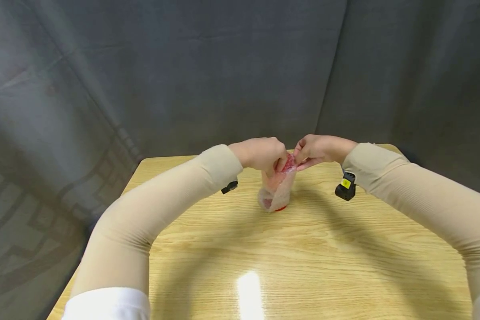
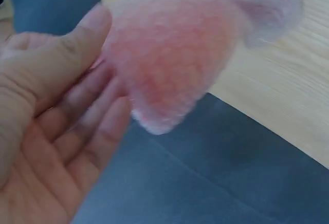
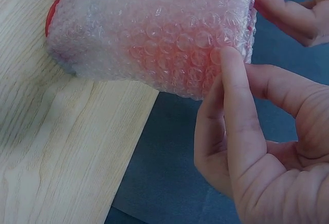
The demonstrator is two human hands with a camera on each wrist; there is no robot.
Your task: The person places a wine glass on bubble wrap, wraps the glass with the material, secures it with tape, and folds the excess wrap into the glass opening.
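Note:
A bundle in clear bubble wrap [image 1: 278, 189] stands upright on the table near its far edge. Pink and red show through the wrap, and a bit of red [image 3: 53, 16] peeks out at the bottom end in the right wrist view. My left hand [image 1: 262, 153] pinches the wrap's top edge from the left, thumb on one side and fingers on the other. From the right, my right hand [image 1: 319, 149] pinches that same top edge between thumb and fingertips. The thing inside is blurred by the bubbles, so I cannot tell its kind.
The light wooden table [image 1: 304, 266] spreads out toward me under the bundle. Behind its far edge hangs a dark grey curtain [image 1: 232, 80], which continues along the left side. A small black camera [image 1: 346, 186] hangs below the right wrist.

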